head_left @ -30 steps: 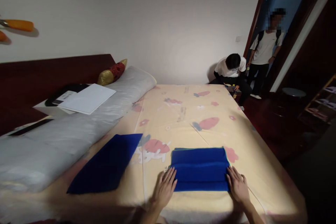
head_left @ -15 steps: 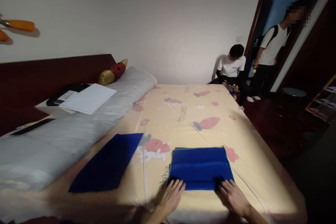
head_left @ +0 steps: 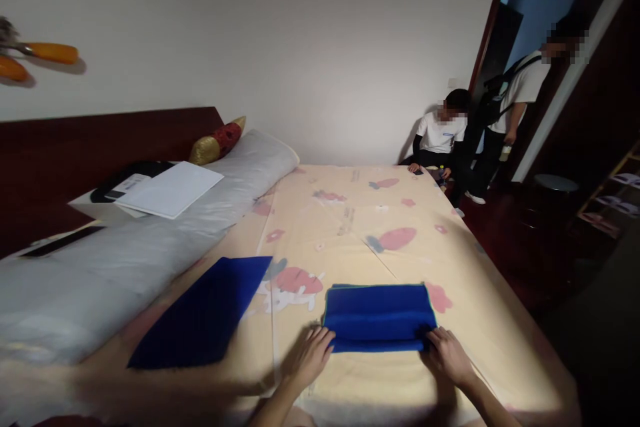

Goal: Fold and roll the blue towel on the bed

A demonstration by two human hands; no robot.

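Observation:
A folded blue towel (head_left: pixel 379 315) lies on the pale patterned bedsheet (head_left: pixel 350 227) near the bed's front edge. My left hand (head_left: pixel 309 355) grips its near left corner with the fingers curled on the fold. At the near right corner my right hand (head_left: pixel 448 355) holds the same edge, fingers tucked against the cloth. A second dark blue cloth (head_left: pixel 205 313) lies flat to the left, untouched.
A long grey bolster (head_left: pixel 125 253) runs along the dark headboard (head_left: pixel 100 140), with white papers (head_left: pixel 170 190) and a gold-red cushion (head_left: pixel 217 140) on it. One person (head_left: pixel 440 140) sits at the bed's far corner; another (head_left: pixel 520 100) stands in the doorway.
The towel's near edge has been folded away from me, making the towel narrower. Both hands moved to its near corners. The standing person stepped further into the doorway.

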